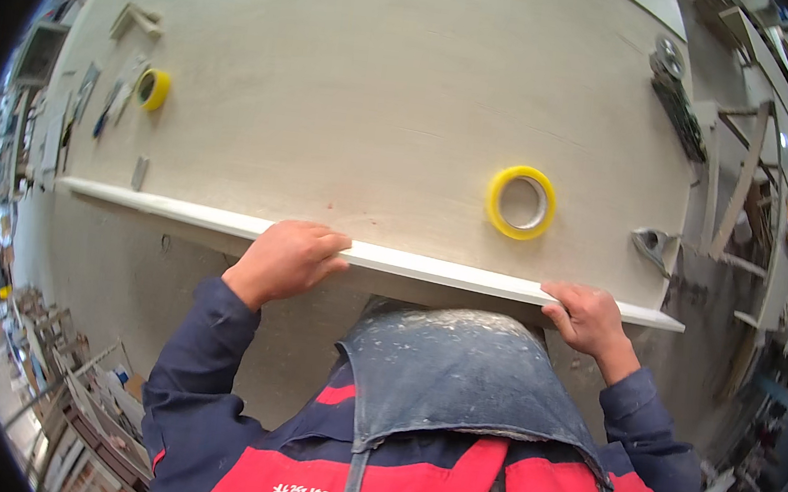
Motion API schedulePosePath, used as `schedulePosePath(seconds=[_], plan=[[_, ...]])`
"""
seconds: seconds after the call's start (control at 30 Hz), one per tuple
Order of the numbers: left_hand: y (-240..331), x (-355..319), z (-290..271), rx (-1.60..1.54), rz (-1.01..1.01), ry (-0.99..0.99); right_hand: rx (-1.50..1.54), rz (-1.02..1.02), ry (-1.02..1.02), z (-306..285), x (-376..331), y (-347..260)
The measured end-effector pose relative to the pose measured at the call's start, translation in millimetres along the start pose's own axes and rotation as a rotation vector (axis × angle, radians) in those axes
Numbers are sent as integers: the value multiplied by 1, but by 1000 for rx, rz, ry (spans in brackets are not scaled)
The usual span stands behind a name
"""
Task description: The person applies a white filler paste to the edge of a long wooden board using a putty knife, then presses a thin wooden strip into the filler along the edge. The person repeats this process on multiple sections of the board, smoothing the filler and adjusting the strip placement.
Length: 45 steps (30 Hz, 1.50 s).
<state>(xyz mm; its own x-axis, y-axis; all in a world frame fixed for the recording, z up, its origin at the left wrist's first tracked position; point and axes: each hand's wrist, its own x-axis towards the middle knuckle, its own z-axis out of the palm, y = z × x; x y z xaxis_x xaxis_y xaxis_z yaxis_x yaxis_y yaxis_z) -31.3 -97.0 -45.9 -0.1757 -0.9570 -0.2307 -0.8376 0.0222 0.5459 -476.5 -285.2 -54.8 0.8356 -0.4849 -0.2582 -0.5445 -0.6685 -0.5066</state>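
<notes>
A long, thin white strip (pixel 430 268) runs along the near edge of the pale worktable (pixel 354 79), its right end reaching past the table's corner. My left hand (pixel 289 256) is closed over the strip left of its middle, fingers curled across the top. Nearer the right end, my right hand (pixel 586 316) pinches the strip, with the thumb on the near side. Beyond the strip, between my hands but closer to the right one, lies a roll of yellow tape (pixel 548 205). The undersides of both grips are hidden.
A smaller yellow tape roll (pixel 163 90) stands at the table's left, beside several small hand tools (pixel 113 106). A spring clamp (pixel 651 246) and a dark power tool (pixel 679 113) lie along the right edge. Wooden racks (pixel 737 176) stand off to the right.
</notes>
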Motion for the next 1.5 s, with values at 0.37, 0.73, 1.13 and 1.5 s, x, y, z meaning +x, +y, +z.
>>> schedulePosePath(seconds=[0.37,0.73,1.13,1.5], plan=[[2,5,2,36,51,73,-5,-56,76,7,-1,4],[1,2,4,74,50,82,-27,-81,110,11,-3,2],[-14,-5,-11,126,-38,134,-56,-9,198,2,-4,9],[-84,-12,-33,234,-358,84,-158,105,142,8,3,-1]])
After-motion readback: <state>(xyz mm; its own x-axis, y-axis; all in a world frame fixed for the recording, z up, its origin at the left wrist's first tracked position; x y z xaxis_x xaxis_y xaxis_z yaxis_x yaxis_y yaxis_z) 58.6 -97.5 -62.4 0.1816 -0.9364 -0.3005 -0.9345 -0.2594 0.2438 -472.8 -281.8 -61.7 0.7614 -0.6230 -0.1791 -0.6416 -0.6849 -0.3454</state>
